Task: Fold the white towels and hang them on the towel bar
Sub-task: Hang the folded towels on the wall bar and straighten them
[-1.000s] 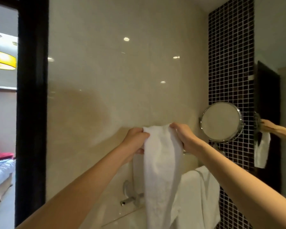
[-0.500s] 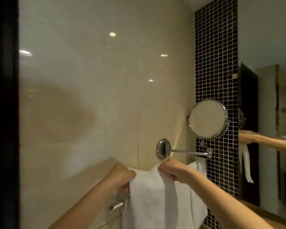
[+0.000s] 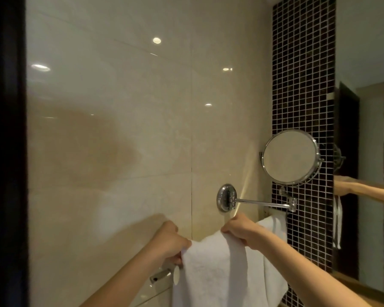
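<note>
Glossy beige wall tiles [image 3: 120,129] are filling most of the frame, with dark mosaic tiles [image 3: 302,85] running down the upper right. At bottom centre a white towel [image 3: 213,273] is hanging in a folded strip, its top edge held close to the wall. The left hand [image 3: 169,242] is gripping its left top corner with curled fingers, just above the metal end of the towel bar [image 3: 160,274]. The right hand [image 3: 242,233] is pinching the right top corner. A second white towel [image 3: 273,227] is draping behind at lower right. A round mirror [image 3: 290,157] is standing out on a metal arm [image 3: 262,203] above the hands.
</note>
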Demonstrator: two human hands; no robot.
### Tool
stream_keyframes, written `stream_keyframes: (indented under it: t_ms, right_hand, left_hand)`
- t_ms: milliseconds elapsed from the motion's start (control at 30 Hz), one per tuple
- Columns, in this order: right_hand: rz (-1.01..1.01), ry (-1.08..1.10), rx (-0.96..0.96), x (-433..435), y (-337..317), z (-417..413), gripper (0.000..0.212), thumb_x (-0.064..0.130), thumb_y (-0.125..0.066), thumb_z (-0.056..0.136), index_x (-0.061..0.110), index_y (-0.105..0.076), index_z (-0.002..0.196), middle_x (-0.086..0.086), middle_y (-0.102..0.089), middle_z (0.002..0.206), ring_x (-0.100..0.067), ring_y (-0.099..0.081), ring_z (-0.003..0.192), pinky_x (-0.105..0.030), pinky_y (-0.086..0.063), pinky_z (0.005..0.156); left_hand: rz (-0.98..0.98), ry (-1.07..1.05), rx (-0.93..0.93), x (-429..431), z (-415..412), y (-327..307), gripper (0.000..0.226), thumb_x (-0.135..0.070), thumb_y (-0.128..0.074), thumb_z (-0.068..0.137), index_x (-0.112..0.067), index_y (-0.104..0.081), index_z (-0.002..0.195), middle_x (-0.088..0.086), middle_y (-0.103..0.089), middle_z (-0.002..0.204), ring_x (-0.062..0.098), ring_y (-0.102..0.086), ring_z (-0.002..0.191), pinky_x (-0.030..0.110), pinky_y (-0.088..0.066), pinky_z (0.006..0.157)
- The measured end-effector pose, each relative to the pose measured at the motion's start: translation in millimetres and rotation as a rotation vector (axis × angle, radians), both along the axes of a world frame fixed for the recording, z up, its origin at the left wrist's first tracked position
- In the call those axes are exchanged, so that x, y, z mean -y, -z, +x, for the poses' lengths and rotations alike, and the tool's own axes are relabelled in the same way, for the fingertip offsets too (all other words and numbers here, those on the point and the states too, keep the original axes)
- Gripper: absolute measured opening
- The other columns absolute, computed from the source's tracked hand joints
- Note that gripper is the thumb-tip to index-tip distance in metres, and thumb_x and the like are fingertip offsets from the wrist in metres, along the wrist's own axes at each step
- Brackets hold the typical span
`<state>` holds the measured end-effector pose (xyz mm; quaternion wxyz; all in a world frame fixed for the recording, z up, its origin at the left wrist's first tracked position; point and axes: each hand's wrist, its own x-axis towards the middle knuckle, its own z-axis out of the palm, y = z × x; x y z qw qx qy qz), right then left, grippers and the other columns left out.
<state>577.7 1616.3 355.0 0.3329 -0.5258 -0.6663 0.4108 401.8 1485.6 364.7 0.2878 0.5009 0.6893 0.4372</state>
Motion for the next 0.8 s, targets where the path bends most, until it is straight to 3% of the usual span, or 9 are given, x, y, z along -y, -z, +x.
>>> stream_keyframes:
  t_ms: [67, 167, 267, 367, 500, 667, 800]
  right_hand:
    - [-0.003, -0.001, 0.014, 0, 1, 0, 0.022, 0.004, -0.063, 0.079, -0.004, -0.062, 0.099, -0.016, -0.060, 0.080, -0.024, -0.059, 0.069, -0.028, -0.050, 0.057]
    - [-0.010, -0.030, 0.036, 1, 2, -1, 0.011, 0.006, -0.062, 0.080, 0.002, -0.064, 0.090, -0.013, -0.059, 0.077, -0.021, -0.059, 0.066, -0.023, -0.048, 0.048]
    - [-0.007, -0.060, 0.092, 3, 4, -2, 0.016, 0.008, -0.062, 0.082, 0.001, -0.064, 0.097, -0.012, -0.061, 0.081, -0.020, -0.061, 0.070, -0.024, -0.050, 0.047]
    - [0.005, -0.066, 0.134, 4, 8, -4, 0.021, 0.008, -0.060, 0.084, 0.000, -0.064, 0.103, -0.012, -0.063, 0.085, -0.021, -0.062, 0.073, -0.028, -0.055, 0.051]
    - [0.060, -0.051, 0.164, 3, 10, -7, 0.019, 0.007, -0.057, 0.084, -0.001, -0.067, 0.098, -0.017, -0.066, 0.090, -0.026, -0.064, 0.077, -0.040, -0.059, 0.068]
    - [0.153, -0.056, 0.249, 3, 13, -8, 0.022, 0.008, -0.052, 0.082, 0.000, -0.069, 0.094, -0.018, -0.068, 0.092, -0.031, -0.067, 0.086, -0.045, -0.059, 0.074]
    - [0.240, -0.062, 0.402, 2, 17, -11, 0.026, 0.011, -0.052, 0.082, 0.008, -0.072, 0.098, -0.013, -0.070, 0.100, -0.029, -0.065, 0.092, -0.037, -0.059, 0.074]
  left_hand:
    - [0.013, 0.016, -0.122, -1, 3, 1, 0.011, -0.008, -0.064, 0.082, -0.011, -0.054, 0.086, 0.009, -0.061, 0.081, 0.021, -0.061, 0.062, 0.025, -0.051, 0.050]
    - [0.038, -0.044, -0.343, 0, 7, 3, 0.017, -0.021, -0.066, 0.079, -0.025, -0.051, 0.071, -0.004, -0.058, 0.082, 0.017, -0.060, 0.078, 0.024, -0.047, 0.069]
    - [0.033, -0.076, -0.536, 4, 11, 2, 0.011, -0.029, -0.062, 0.079, -0.030, -0.051, 0.082, -0.009, -0.052, 0.089, 0.016, -0.057, 0.092, 0.027, -0.044, 0.081]
    - [0.010, -0.069, -0.671, 5, 13, 6, 0.013, -0.033, -0.059, 0.079, -0.032, -0.051, 0.088, -0.013, -0.048, 0.087, 0.015, -0.051, 0.099, 0.032, -0.029, 0.085]
    - [-0.043, -0.047, -0.704, 5, 10, 13, 0.028, -0.042, -0.063, 0.074, -0.034, -0.052, 0.097, -0.014, -0.046, 0.090, 0.016, -0.039, 0.089, 0.035, -0.029, 0.094]
    - [-0.063, -0.042, -0.747, 2, 6, 21, 0.036, -0.046, -0.065, 0.072, -0.035, -0.056, 0.105, -0.015, -0.052, 0.102, 0.013, -0.046, 0.105, 0.036, -0.023, 0.090]
    - [-0.090, -0.054, -0.835, 0, 6, 24, 0.032, -0.048, -0.063, 0.073, -0.037, -0.058, 0.102, -0.013, -0.059, 0.112, 0.015, -0.045, 0.115, 0.038, -0.019, 0.087]
